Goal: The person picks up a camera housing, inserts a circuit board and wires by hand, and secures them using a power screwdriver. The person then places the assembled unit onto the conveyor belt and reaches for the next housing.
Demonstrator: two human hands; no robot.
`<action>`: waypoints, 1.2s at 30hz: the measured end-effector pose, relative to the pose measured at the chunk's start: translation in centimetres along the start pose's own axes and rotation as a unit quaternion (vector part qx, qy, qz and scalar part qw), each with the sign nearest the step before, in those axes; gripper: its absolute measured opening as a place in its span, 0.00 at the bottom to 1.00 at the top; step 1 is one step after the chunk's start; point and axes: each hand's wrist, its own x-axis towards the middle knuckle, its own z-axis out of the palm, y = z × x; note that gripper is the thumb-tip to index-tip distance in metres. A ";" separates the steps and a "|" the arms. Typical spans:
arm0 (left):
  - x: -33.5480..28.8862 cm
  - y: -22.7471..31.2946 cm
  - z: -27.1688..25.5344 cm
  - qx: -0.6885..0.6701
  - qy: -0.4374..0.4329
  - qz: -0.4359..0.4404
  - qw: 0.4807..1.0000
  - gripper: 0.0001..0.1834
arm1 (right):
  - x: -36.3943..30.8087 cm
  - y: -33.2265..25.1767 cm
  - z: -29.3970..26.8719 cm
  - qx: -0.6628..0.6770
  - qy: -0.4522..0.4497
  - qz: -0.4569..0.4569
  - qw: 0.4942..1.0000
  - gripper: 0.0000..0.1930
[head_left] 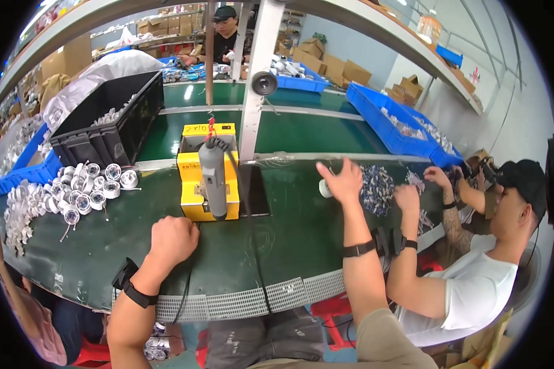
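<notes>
My left hand is closed in a fist on the green work surface, just left of a yellow box-shaped fixture. Whatever its curled fingers may hold is hidden. My right hand is raised over the surface with thumb and fingers apart. A small white round part lies beside it, below the thumb, and a pile of small dark-and-silver pieces spreads to its right. In front of the fixture hangs a grey electric screwdriver on a red cord, tip down.
White round units with wires and small white pieces are heaped at left, near a black crate. Blue bins stand at far right. A white post rises behind the fixture. A co-worker in white reaches in beside my right arm.
</notes>
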 end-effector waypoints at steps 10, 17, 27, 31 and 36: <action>-0.9 1.8 -0.4 -0.376 -0.163 0.110 0.906 0.08 | -3.5 -5.5 -2.4 0.283 -0.213 -0.101 0.930 0.32; -1.5 2.5 -0.5 -0.643 -0.280 0.084 0.708 0.29 | -13.2 -15.5 -6.9 0.295 -0.358 -0.322 0.825 0.33; -1.2 2.0 -0.2 -0.690 -0.213 0.000 0.692 0.34 | -12.0 -13.0 -3.9 0.509 -0.486 -0.051 0.708 0.18; -1.0 2.2 -0.2 -0.697 -0.250 -0.047 0.671 0.36 | -11.4 -13.0 -4.3 0.506 -0.511 -0.042 0.694 0.09; -1.4 2.4 -0.7 -0.755 -0.284 -0.084 0.584 0.30 | -11.6 -12.6 -4.3 0.605 -0.508 -0.055 0.611 0.04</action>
